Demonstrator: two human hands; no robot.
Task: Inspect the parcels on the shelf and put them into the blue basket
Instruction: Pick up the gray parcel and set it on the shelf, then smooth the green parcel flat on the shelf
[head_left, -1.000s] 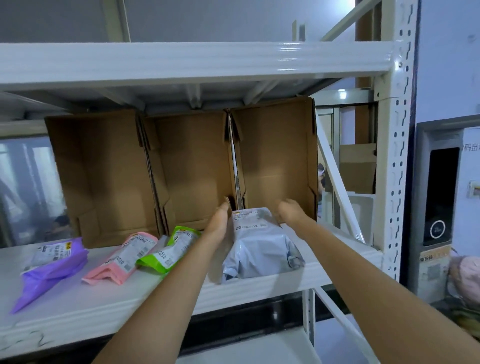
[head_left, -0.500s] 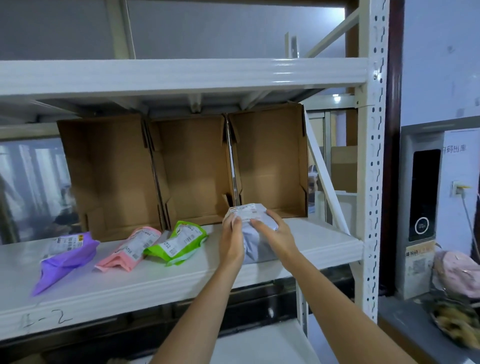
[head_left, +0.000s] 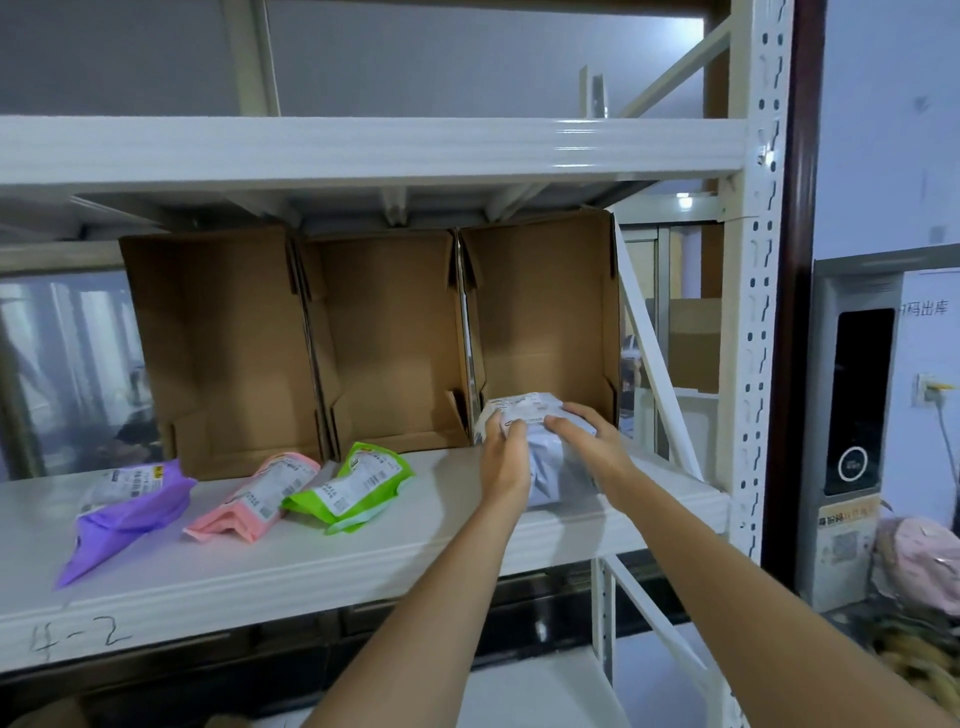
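One head view, level and slightly downward, faces the shelf (head_left: 363, 551) from close, arms reaching forward

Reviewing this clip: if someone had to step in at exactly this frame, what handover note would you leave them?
Left hand and right hand: both grip the grey parcel from either side, at the right end of the white shelf, in front of the rightmost cardboard box.
On the shelf to the left, untouched: green parcel, pink parcel, purple parcel, labels up.
The blue basket is not in view.
Done: grey parcel gripped with both hands.
Left: inspect it, put it in the basket, then handle the other three likewise.
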